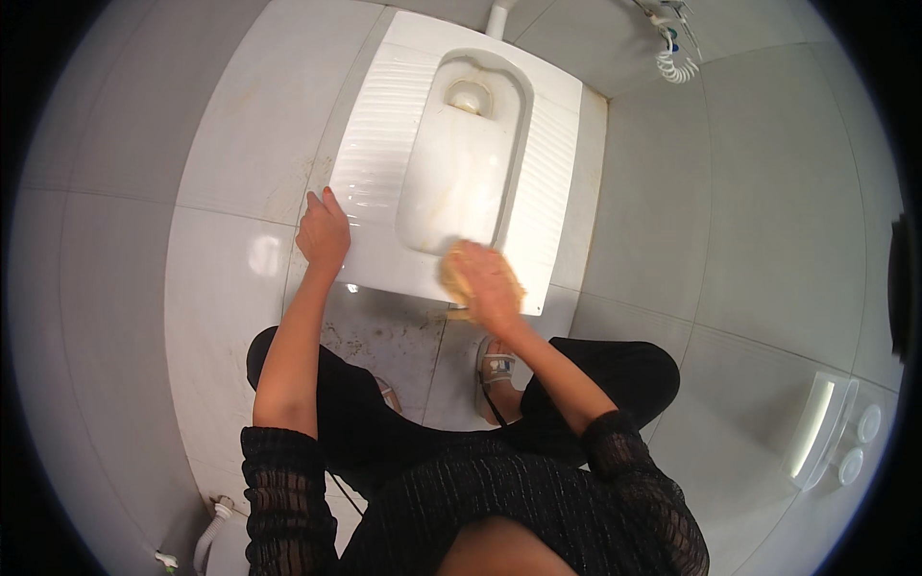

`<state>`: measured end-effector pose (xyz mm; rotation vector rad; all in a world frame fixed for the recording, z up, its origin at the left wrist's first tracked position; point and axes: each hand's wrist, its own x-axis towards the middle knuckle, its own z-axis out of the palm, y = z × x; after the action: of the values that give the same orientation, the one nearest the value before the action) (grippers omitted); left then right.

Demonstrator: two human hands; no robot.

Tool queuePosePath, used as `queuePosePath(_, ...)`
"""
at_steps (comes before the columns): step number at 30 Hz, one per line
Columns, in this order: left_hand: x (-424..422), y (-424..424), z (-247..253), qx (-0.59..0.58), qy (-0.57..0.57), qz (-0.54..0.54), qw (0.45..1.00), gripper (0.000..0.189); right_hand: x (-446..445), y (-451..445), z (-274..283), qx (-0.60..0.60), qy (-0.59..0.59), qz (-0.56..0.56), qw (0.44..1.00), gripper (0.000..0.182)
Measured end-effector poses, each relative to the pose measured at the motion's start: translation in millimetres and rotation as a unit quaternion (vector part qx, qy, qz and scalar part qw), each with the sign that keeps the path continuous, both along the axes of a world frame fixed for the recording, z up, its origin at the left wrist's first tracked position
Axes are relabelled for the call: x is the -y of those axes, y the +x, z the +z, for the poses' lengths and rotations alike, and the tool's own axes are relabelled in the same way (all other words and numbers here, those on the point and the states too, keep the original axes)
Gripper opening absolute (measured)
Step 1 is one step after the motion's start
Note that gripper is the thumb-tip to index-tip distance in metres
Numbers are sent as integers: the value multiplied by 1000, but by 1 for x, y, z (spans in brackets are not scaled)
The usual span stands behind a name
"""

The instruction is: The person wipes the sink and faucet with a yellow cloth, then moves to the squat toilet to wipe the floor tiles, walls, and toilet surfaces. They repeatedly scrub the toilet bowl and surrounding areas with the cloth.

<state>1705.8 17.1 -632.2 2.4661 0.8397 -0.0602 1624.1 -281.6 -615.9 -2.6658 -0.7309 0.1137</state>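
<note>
A white ceramic squat toilet (461,173) is set in the tiled floor in front of me, with ribbed foot areas on both sides of its basin. Yellowish stains ring the drain hole (470,97) at the far end. My right hand (490,284) presses a yellow cloth (455,270) against the near rim, just below the basin; hand and cloth are slightly blurred. At the toilet's left edge is my left hand (324,229), its fingers pointing away from me and partly bent. I see nothing in it, but its palm is hidden.
Dirty marks lie on the floor tiles (374,327) between my sandalled feet and left of the toilet. A white pipe (497,20) stands behind it. A coiled white hose (676,68) hangs at the upper right. On the right wall is a clear plastic holder (821,432); a grey hose (210,536) is lower left.
</note>
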Motion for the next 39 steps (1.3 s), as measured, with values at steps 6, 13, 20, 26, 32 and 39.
queuePosePath(6,0,1,-7,5,7,0,1000,48,76,-33,13,116,-111,-177,971,60)
queuePosePath(13,0,-2,-10,14,32,3,999,46,-42,-33,9,62,-5,-6,998,64)
queuePosePath(20,-4,-2,-1,31,4,6,1000,48,16,-44,26,55,-56,55,995,50)
queuePosePath(26,5,-4,-4,56,11,6,998,48,-51,-2,32,4,-63,120,991,58)
queuePosePath(32,0,-7,-7,72,15,23,997,48,17,-20,35,4,-108,133,985,52)
queuePosePath(39,7,-1,3,25,30,-10,999,48,-71,5,25,-15,-28,193,981,51)
